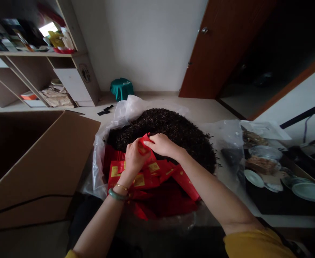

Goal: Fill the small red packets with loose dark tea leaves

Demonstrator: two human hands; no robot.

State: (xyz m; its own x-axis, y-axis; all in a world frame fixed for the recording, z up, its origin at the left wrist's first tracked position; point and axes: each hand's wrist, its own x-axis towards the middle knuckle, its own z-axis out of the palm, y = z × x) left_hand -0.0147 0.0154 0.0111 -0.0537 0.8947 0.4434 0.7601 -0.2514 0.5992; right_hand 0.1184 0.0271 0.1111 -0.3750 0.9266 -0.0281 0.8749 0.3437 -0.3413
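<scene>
Over the middle of a large plastic-lined heap, my left hand (135,156) is closed around a small red packet (146,139). My right hand (163,144) has its thumb and fingers closed at the top of the same packet; its fingertips are partly hidden. Just beyond them lies a broad mound of dark, dried, tea-like leaves (170,123). Beneath my hands, several red packets with yellow printing (153,167) lie loosely over one another on the near side. A clear plastic liner (99,168) rises around the heap. A green bangle (117,194) circles my left wrist.
An open cardboard box (52,161) stands close on the left. To the right, a dark tray (265,204) carries dishes and a lidded glass bowl (265,153). Shelving (83,79), a green covered object (122,89) and a brown door (203,61) are farther back.
</scene>
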